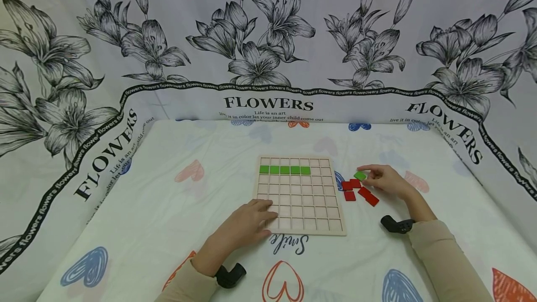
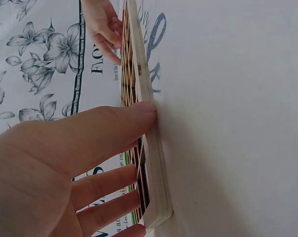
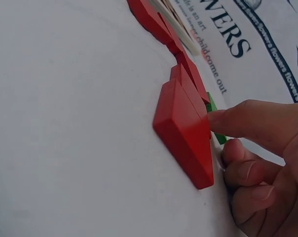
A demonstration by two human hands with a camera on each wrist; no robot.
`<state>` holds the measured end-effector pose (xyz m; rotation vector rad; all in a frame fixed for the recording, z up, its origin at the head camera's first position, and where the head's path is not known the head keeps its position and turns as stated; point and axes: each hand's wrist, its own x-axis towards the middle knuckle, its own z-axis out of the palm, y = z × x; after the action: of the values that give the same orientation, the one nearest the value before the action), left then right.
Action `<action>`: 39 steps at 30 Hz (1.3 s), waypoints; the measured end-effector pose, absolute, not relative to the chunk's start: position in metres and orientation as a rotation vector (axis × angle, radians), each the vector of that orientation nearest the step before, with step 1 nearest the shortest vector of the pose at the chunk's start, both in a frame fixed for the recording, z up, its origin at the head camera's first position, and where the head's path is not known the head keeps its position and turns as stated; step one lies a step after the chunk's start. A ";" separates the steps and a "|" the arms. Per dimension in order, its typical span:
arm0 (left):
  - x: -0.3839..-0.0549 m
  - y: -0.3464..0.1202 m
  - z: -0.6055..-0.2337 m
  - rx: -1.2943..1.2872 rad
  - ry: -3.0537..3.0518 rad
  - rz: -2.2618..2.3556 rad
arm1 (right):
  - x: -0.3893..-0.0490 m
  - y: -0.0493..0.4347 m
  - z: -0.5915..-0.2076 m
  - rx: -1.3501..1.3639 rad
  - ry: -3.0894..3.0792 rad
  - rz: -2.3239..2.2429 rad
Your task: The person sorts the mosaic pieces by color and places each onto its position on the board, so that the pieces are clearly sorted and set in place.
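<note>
A wooden grid board (image 1: 299, 199) lies flat on the cloth. In its second row from the far side, several green square tiles (image 1: 285, 170) sit side by side from the left edge. My left hand (image 1: 245, 220) rests on the board's near left corner; the left wrist view has its thumb (image 2: 148, 111) against the edge and its other fingers over the grid. Right of the board, my right hand (image 1: 385, 178) pinches a green tile (image 1: 360, 175) between thumb and index finger. Several red tiles (image 1: 350, 195) lie close by, filling the middle of the right wrist view (image 3: 183, 133).
A white cloth (image 1: 138, 227) with printed hearts covers the table. Behind and at both sides hangs a flower-printed curtain (image 1: 168, 101). Each wrist wears a black device (image 1: 396, 224).
</note>
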<state>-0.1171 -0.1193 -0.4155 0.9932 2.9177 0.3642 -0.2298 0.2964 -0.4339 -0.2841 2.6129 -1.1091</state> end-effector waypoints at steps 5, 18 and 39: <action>-0.116 -0.119 -0.414 0.991 2.916 0.376 | -0.229 0.298 -0.435 -0.283 2.613 -1.124; -0.115 -0.119 -0.412 1.000 2.921 0.369 | -0.228 0.298 -0.436 -0.252 2.628 -1.166; -0.116 -0.119 -0.412 0.985 2.910 0.374 | -0.226 0.301 -0.436 -0.218 2.663 -1.189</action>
<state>-0.1161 -0.1192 -0.4125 0.9846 2.9105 0.3745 -0.2255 0.3006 -0.4360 -0.2185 2.6632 -1.1891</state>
